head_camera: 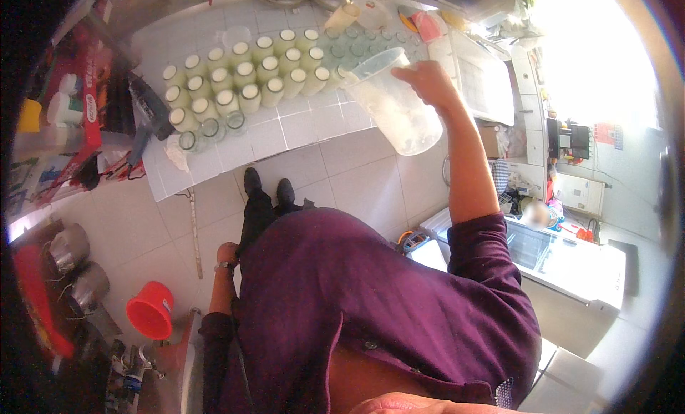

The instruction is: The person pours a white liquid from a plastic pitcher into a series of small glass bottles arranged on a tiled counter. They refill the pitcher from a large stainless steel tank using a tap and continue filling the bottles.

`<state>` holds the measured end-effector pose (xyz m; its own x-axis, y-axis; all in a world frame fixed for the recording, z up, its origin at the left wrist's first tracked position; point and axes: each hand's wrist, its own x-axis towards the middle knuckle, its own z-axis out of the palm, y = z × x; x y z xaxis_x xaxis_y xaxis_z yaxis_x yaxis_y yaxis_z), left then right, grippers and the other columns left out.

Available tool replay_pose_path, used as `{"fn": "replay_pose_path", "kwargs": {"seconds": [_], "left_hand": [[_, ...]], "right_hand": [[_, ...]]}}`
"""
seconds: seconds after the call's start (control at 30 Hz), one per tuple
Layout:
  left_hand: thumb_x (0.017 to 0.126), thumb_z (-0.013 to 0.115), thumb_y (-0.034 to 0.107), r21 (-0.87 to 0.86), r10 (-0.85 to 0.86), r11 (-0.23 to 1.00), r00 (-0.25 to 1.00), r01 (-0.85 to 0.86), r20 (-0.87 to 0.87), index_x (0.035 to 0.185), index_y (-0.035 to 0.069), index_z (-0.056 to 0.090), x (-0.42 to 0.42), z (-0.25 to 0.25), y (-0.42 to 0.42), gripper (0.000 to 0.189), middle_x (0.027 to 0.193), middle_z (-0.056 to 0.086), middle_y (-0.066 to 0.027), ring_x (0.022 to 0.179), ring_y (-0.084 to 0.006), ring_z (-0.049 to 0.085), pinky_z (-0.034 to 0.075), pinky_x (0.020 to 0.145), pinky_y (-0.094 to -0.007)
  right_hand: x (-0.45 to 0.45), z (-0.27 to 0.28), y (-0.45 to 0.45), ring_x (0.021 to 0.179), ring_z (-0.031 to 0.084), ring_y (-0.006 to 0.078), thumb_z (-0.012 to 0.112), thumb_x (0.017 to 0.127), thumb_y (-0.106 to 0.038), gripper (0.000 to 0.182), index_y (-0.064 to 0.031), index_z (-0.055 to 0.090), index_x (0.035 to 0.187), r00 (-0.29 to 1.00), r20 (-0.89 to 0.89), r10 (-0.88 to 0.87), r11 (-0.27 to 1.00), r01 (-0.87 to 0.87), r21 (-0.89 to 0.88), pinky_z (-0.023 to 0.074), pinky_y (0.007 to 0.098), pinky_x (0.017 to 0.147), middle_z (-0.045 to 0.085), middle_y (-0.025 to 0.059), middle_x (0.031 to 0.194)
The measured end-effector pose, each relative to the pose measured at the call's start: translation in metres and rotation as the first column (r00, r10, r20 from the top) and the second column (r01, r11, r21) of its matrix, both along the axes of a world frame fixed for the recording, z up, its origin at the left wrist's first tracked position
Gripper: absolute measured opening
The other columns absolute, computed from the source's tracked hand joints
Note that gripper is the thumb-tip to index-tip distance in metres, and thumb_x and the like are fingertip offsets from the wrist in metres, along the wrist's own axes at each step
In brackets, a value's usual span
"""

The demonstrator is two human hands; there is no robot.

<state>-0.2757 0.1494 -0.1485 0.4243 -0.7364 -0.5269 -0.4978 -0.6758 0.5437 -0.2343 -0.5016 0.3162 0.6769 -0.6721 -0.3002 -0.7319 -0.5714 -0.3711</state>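
Observation:
My right hand [425,82] grips the rim side of a large translucent plastic pitcher [398,114], tilted over the counter's front edge with its mouth towards the jars. White residue or liquid shows inside it. Beside its mouth, rows of glass jars [250,95] hold a pale whitish filling. Several empty-looking glass jars [353,50] stand behind the pitcher, and a few more [210,127] at the front left. Down at my side hangs my left hand [228,252], wearing a wristwatch; its fingers are partly hidden, and nothing is plainly seen in it.
The jars stand on a white tiled counter [316,119]. A hair dryer [150,106] and a crumpled cloth [176,153] lie at its left end. A beige plastic jug [342,18] is at the back. On the floor side are a red bucket [151,309] and a glass-topped freezer [567,264].

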Motion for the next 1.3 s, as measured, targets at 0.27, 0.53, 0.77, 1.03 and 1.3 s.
{"fn": "replay_pose_path", "kwargs": {"seconds": [0.27,0.53,0.77,1.03,1.3], "left_hand": [[0.07,0.072,0.021,0.041,0.0,0.999,1.0,-0.001,0.025,0.085,0.016,0.075,-0.002,0.005,-0.004,0.016,0.09,0.072,-0.0124,0.09,-0.0347,0.068,0.056,0.079,-0.0475],[0.072,0.07,0.02,-0.078,0.097,0.992,0.993,-0.102,-0.065,0.082,0.015,0.075,-0.007,-0.02,0.009,0.013,0.088,0.072,-0.0122,0.089,-0.0355,0.068,0.056,0.077,-0.0479],[0.071,0.07,0.02,0.066,-0.007,0.998,0.999,0.009,-0.032,0.083,0.014,0.075,0.0,0.004,-0.006,0.014,0.088,0.071,-0.0133,0.088,-0.036,0.068,0.056,0.077,-0.0479],[0.07,0.072,0.023,0.079,0.018,0.997,1.0,-0.02,0.023,0.083,0.014,0.075,-0.002,0.012,-0.008,0.016,0.089,0.071,-0.0137,0.088,-0.0366,0.068,0.056,0.077,-0.0484],[0.067,0.073,0.02,-0.016,-0.039,0.999,0.996,0.04,0.081,0.083,0.015,0.074,-0.005,-0.005,0.002,0.016,0.088,0.071,-0.0118,0.088,-0.0348,0.068,0.056,0.076,-0.0474]], "right_hand": [[0.001,0.005,0.003,0.073,0.065,0.0288,0.076,0.082,-0.043,0.051,0.0071,0.072,0.089,0.999,-0.024,-0.026,0.999,0.027,0.024,0.0508,0.0408,0.072,0.069,0.0191,0.079],[0.0,0.005,0.008,0.076,0.066,0.028,0.076,0.082,-0.04,0.048,0.0061,0.072,0.094,0.999,0.044,-0.011,0.999,0.009,0.034,0.051,0.04,0.074,0.071,0.0179,0.085],[-0.001,0.003,0.009,0.075,0.066,0.0277,0.077,0.082,-0.041,0.048,0.0052,0.072,0.093,0.998,0.032,-0.049,0.998,0.048,0.046,0.0509,0.0404,0.073,0.071,0.0182,0.084],[-0.004,0.002,0.004,0.072,0.064,0.0267,0.077,0.082,-0.042,0.048,0.0051,0.073,0.091,0.999,0.033,-0.04,0.998,0.039,0.046,0.0503,0.0401,0.072,0.07,0.0171,0.081],[-0.004,0.003,0.008,0.07,0.064,0.0267,0.077,0.082,-0.041,0.047,0.0058,0.072,0.089,0.998,0.036,-0.051,0.998,0.05,0.04,0.0501,0.04,0.07,0.069,0.0162,0.077]]}}
